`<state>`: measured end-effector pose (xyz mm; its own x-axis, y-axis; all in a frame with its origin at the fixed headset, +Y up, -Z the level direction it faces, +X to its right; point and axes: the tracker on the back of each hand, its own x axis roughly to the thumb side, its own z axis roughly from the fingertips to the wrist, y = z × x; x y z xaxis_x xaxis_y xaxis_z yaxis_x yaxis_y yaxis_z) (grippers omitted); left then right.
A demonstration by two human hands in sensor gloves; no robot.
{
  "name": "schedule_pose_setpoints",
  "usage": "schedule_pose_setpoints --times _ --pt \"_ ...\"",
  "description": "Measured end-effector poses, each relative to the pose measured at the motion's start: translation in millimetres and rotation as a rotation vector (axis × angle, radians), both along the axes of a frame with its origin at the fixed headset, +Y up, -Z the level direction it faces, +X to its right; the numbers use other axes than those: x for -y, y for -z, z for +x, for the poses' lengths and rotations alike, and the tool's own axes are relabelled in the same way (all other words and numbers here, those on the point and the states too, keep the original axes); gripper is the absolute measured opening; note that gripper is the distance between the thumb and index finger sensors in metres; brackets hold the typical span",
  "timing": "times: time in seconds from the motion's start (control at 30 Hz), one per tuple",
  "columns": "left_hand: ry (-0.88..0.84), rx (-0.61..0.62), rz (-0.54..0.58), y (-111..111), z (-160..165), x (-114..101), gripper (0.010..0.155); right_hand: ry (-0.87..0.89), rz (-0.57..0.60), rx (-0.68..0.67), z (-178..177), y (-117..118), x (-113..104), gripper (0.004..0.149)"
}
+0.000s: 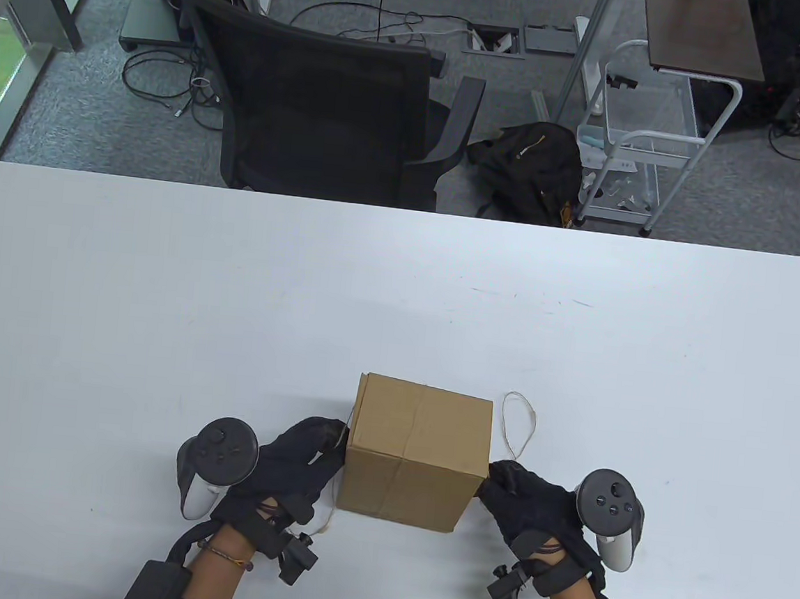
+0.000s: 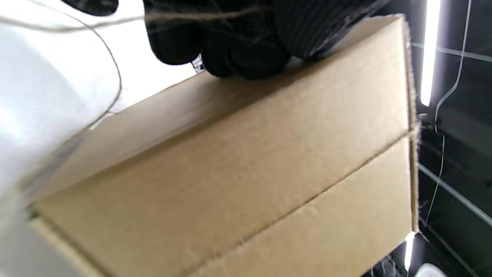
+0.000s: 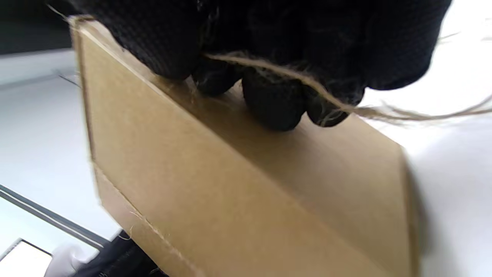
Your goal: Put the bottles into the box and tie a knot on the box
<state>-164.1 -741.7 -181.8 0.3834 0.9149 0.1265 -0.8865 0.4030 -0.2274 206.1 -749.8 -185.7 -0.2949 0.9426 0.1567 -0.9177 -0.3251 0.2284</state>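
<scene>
A closed brown cardboard box [image 1: 418,448] stands near the front of the white table [image 1: 161,306], its flaps meeting in a seam. No bottles are in sight. My left hand [image 1: 317,449] presses against the box's left side, with its curled fingers [image 2: 246,54] on the cardboard [image 2: 238,173]. Thin twine [image 2: 111,69] runs across those fingers and loops down to the table. My right hand [image 1: 504,487] is against the right side of the box [image 3: 230,184]. Its curled fingers [image 3: 273,104] pinch a strand of twine [image 3: 307,82], which loops out on the table [image 1: 516,421].
Beyond the table's far edge are a black office chair [image 1: 327,97], a black backpack [image 1: 527,171] on the floor and a white wire cart [image 1: 637,145]. Cables lie on the grey carpet.
</scene>
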Motion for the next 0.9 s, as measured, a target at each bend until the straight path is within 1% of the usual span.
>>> schedule_pose_setpoints --times 0.07,0.13,0.17,0.23,0.3,0.33,0.4,0.43,0.47,0.5,0.57,0.63,0.67,0.7,0.73,0.8,0.87,0.9 --pt "-0.006 0.012 -0.016 1 1 3 0.048 0.013 0.002 0.059 2 -1 2 0.04" --pt "-0.049 -0.002 -0.055 1 2 3 0.048 0.032 -0.014 0.051 3 1 5 0.041" --pt "-0.056 -0.021 -0.046 1 3 3 0.048 0.063 -0.067 0.033 4 1 6 0.04" --pt "-0.041 -0.035 -0.035 2 4 1 0.048 0.083 -0.09 0.023 4 0 4 0.04" --pt "-0.01 -0.035 -0.032 2 4 -1 0.048 0.051 -0.094 0.049 4 0 3 0.041" --pt "0.008 -0.055 -0.03 2 4 -2 0.047 0.057 -0.113 0.06 5 0 5 0.041" --pt "0.019 -0.077 -0.027 3 4 -2 0.048 0.112 -0.171 0.055 5 2 11 0.042" --pt "0.03 -0.07 -0.028 5 4 -2 0.048 0.166 -0.252 0.048 6 3 17 0.042" --pt "0.04 -0.061 -0.033 5 5 -1 0.048 0.196 -0.304 0.037 6 4 21 0.043" --pt "0.043 -0.064 -0.038 6 6 2 0.048 0.203 -0.322 0.028 6 4 23 0.043" --pt "0.035 -0.071 -0.059 8 8 6 0.049 0.15 -0.284 0.056 7 6 27 0.042" --pt "0.011 -0.032 -0.091 10 10 8 0.048 0.1 -0.277 0.078 7 6 27 0.042" --pt "-0.014 -0.033 -0.124 10 11 10 0.048 0.064 -0.267 0.088 6 7 27 0.042" --pt "-0.056 -0.05 -0.131 10 10 12 0.048 0.055 -0.267 0.08 7 7 27 0.041" --pt "-0.103 -0.055 -0.163 11 10 13 0.049 0.054 -0.278 0.067 7 7 26 0.041" --pt "-0.163 -0.024 -0.163 10 8 13 0.049 0.039 -0.272 0.034 7 7 20 0.041" --pt "-0.206 -0.017 -0.16 8 7 9 0.049 -0.085 -0.259 -0.053 6 5 9 0.041" --pt "-0.196 -0.015 -0.144 7 8 7 0.049 -0.164 -0.213 -0.084 4 3 1 0.041"
